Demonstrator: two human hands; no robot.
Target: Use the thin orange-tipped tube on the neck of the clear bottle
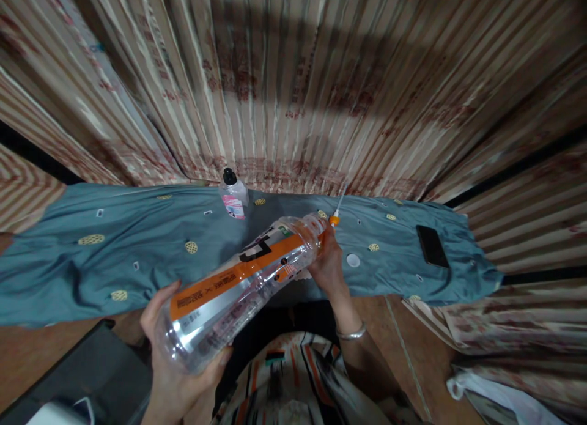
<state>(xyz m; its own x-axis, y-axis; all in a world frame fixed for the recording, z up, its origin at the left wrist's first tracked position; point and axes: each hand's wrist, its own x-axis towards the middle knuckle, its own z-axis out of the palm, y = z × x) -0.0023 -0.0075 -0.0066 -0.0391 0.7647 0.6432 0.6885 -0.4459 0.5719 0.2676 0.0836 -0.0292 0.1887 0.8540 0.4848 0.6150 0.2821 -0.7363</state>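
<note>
Near left, the left hand (173, 373) cups the base of a clear plastic bottle (250, 272) with an orange-and-silver label, slanting over teal patterned cloth (151, 229); farther right, the right hand (329, 267) is wrapped round its neck, beside an orange-and-white nozzle (335, 219) with a thin clear tube (342, 199). Thin walls probably dent, so squeeze lightly

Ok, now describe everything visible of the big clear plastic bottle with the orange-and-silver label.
The big clear plastic bottle has a silver label with a broad orange band and black lettering. Its shoulder narrows to a clear neck with no cap visible. No liquid can be made out inside. It is held slantwise above the teal pineapple-print cloth, neck toward the far right. The left hand grips its base; the right hand is at the neck, its exact hold partly hidden.
</note>
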